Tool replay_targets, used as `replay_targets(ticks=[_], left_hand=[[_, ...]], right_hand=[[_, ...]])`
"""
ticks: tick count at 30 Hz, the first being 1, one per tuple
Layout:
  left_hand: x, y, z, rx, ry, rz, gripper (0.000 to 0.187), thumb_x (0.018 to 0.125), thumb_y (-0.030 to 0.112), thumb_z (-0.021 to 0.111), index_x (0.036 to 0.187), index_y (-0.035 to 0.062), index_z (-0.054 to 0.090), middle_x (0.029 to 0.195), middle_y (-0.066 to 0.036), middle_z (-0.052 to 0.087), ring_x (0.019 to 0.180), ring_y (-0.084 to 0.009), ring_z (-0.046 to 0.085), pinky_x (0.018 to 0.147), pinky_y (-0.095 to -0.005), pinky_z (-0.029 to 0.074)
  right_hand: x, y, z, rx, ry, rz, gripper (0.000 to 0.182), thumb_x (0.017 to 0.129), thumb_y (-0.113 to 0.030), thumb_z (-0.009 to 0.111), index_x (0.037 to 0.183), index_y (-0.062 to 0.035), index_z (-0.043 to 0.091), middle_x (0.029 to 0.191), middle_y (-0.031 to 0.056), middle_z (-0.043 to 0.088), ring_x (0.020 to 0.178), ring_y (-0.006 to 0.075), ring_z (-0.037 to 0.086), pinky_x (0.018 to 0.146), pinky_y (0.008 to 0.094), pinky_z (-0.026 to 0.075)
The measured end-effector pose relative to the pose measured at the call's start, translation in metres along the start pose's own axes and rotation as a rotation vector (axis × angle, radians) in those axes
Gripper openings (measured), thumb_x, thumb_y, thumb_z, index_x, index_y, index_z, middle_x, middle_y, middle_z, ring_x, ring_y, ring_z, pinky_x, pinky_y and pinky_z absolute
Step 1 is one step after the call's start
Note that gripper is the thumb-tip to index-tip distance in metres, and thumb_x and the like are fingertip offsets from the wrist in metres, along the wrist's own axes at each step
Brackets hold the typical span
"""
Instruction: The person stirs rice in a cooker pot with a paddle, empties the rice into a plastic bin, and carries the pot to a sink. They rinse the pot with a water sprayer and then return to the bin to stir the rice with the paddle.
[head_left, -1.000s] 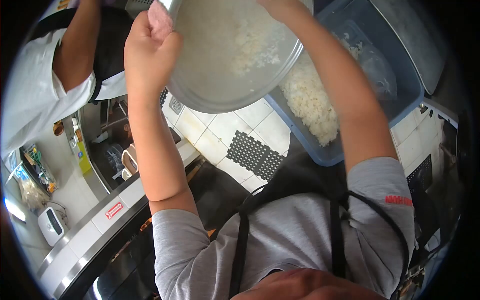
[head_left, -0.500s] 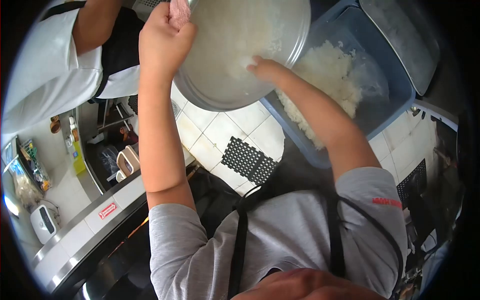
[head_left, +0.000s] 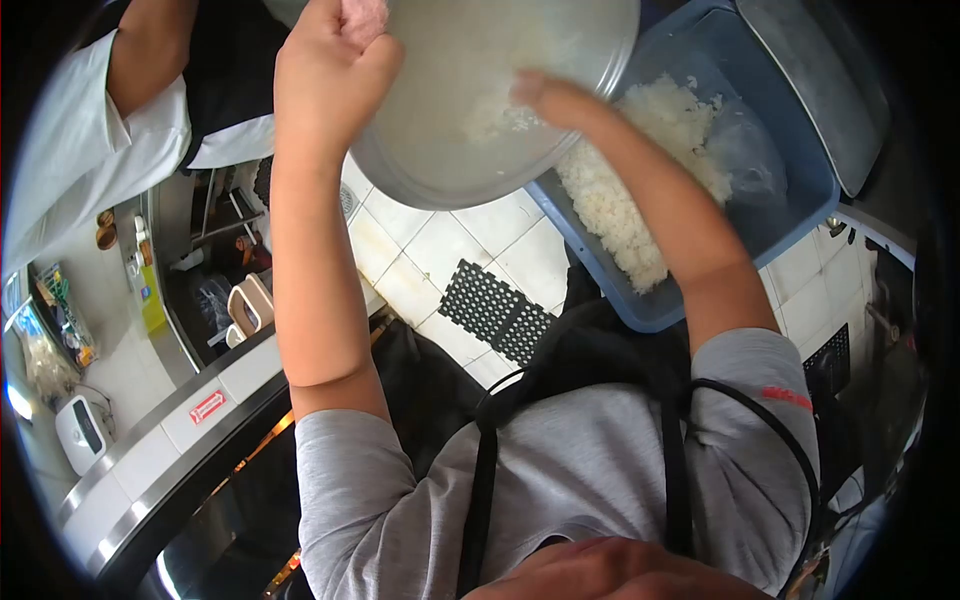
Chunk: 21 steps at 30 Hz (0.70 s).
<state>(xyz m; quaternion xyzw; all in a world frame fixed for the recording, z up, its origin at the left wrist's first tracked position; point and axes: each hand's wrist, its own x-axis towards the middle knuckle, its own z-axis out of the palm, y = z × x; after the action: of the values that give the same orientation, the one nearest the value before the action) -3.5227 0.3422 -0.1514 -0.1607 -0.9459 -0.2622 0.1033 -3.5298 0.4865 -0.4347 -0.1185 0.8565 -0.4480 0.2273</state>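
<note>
A large round metal pot (head_left: 430, 175) is tilted at the top centre, with a white film and some rice grains inside. My left hand (head_left: 335, 75) is closed round a pink cloth (head_left: 364, 18) at the pot's left rim. Inside the pot, near its right side, is my right hand (head_left: 550, 98), its fingers smeared by motion beside a small patch of rice. White rice (head_left: 625, 225) lies heaped in a blue plastic bin (head_left: 805, 215) on the right, partly behind my right forearm. Clear plastic film shows in the bin.
Another person (head_left: 130, 130) in white and black stands at the upper left. A counter (head_left: 150, 455) runs along the lower left. A black perforated mat (head_left: 495, 310) lies on the tiled floor below the pot. A grey lid (head_left: 825, 100) leans at the bin's right edge.
My right hand has moved up and slightly right inside the pot. The pot has shifted a little up and to the right. The other person has shifted left in view.
</note>
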Motion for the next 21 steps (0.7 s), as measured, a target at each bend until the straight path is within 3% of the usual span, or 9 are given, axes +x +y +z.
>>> replay_targets(ticks=[3, 6, 8, 10, 13, 14, 17, 19, 21], left_hand=[[-0.004, 0.004, 0.001, -0.045, -0.036, -0.093, 0.021, 0.06, 0.013, 0.053, 0.076, -0.001, 0.05, 0.061, -0.004, 0.048, 0.056, -0.0103, 0.042, 0.055, -0.023, 0.038], [-0.006, 0.006, 0.005, 0.014, -0.002, -0.042, 0.025, 0.059, 0.014, 0.054, 0.078, -0.0013, 0.051, 0.063, -0.008, 0.052, 0.057, -0.0135, 0.047, 0.057, -0.0252, 0.04], [-0.009, 0.019, 0.007, -0.013, 0.03, -0.049, 0.016, 0.061, 0.008, 0.049, 0.074, -0.0014, 0.049, 0.063, -0.014, 0.051, 0.058, -0.0223, 0.049, 0.057, -0.0283, 0.04], [-0.008, 0.032, 0.01, -0.081, 0.067, -0.053, 0.011, 0.06, 0.006, 0.049, 0.069, -0.0014, 0.046, 0.061, -0.019, 0.05, 0.057, -0.0279, 0.051, 0.056, -0.0318, 0.041], [-0.008, 0.033, 0.009, -0.017, 0.059, -0.033, 0.01, 0.06, 0.006, 0.047, 0.067, -0.002, 0.046, 0.058, -0.018, 0.048, 0.056, -0.0272, 0.051, 0.054, -0.0316, 0.04], [-0.007, 0.03, 0.008, 0.005, 0.02, -0.052, 0.015, 0.064, 0.008, 0.05, 0.076, -0.0007, 0.05, 0.065, -0.019, 0.051, 0.061, -0.0308, 0.052, 0.058, -0.0343, 0.042], [-0.004, 0.024, 0.01, 0.046, 0.051, -0.036, 0.028, 0.059, 0.015, 0.054, 0.08, -0.002, 0.052, 0.066, -0.012, 0.055, 0.06, -0.0183, 0.052, 0.06, -0.0275, 0.042], [-0.005, 0.026, 0.009, 0.076, 0.043, -0.05, 0.029, 0.058, 0.015, 0.054, 0.081, -0.0021, 0.053, 0.068, -0.014, 0.056, 0.061, -0.0209, 0.053, 0.061, -0.0285, 0.043], [-0.007, 0.024, 0.008, 0.085, 0.036, -0.05, 0.028, 0.058, 0.015, 0.054, 0.081, -0.0022, 0.052, 0.069, -0.015, 0.056, 0.062, -0.0221, 0.054, 0.061, -0.0292, 0.043]], right_hand=[[-0.006, -0.025, -0.057, 0.264, 0.201, 0.343, 0.056, 0.083, -0.043, 0.036, 0.125, -0.0082, 0.03, 0.124, 0.0193, 0.036, 0.113, 0.033, 0.036, 0.092, 0.0354, 0.03], [-0.007, -0.032, -0.025, 0.207, 0.192, 0.486, 0.055, 0.084, -0.041, 0.036, 0.125, -0.0058, 0.03, 0.125, 0.0196, 0.035, 0.113, 0.0329, 0.037, 0.093, 0.0351, 0.03], [-0.003, -0.009, 0.016, -0.425, -0.074, -0.011, 0.053, 0.084, -0.04, 0.033, 0.124, -0.0039, 0.031, 0.123, 0.0207, 0.036, 0.115, 0.0322, 0.034, 0.095, 0.0351, 0.028], [-0.018, -0.038, 0.054, 0.106, 0.226, 0.236, 0.051, 0.085, -0.041, 0.03, 0.118, -0.0023, 0.036, 0.108, 0.0256, 0.046, 0.097, 0.0345, 0.05, 0.082, 0.04, 0.039], [-0.026, -0.083, 0.026, 0.624, -0.214, 0.519, 0.055, 0.085, -0.042, 0.033, 0.123, -0.0035, 0.029, 0.096, 0.0202, 0.049, 0.053, 0.0245, 0.051, 0.044, 0.0361, 0.04], [-0.032, -0.095, 0.024, 0.72, -0.212, 0.506, 0.054, 0.085, -0.042, 0.033, 0.123, -0.0035, 0.029, 0.089, 0.0181, 0.049, 0.047, 0.0208, 0.045, 0.04, 0.0333, 0.036], [-0.049, -0.123, 0.022, 1.009, -0.234, 0.495, 0.052, 0.085, -0.044, 0.032, 0.119, -0.0045, 0.031, 0.069, 0.0115, 0.046, 0.035, 0.0119, 0.031, 0.03, 0.0259, 0.026], [-0.055, -0.14, 0.015, 1.198, -0.297, 0.521, 0.048, 0.085, -0.045, 0.031, 0.114, -0.0061, 0.034, 0.06, 0.0069, 0.041, 0.034, 0.0086, 0.027, 0.03, 0.0227, 0.025], [-0.06, -0.168, 0.004, 1.154, -0.304, 0.488, 0.042, 0.085, -0.045, 0.03, 0.105, -0.0092, 0.039, 0.055, 0.0034, 0.036, 0.034, 0.0066, 0.025, 0.03, 0.0211, 0.022]])
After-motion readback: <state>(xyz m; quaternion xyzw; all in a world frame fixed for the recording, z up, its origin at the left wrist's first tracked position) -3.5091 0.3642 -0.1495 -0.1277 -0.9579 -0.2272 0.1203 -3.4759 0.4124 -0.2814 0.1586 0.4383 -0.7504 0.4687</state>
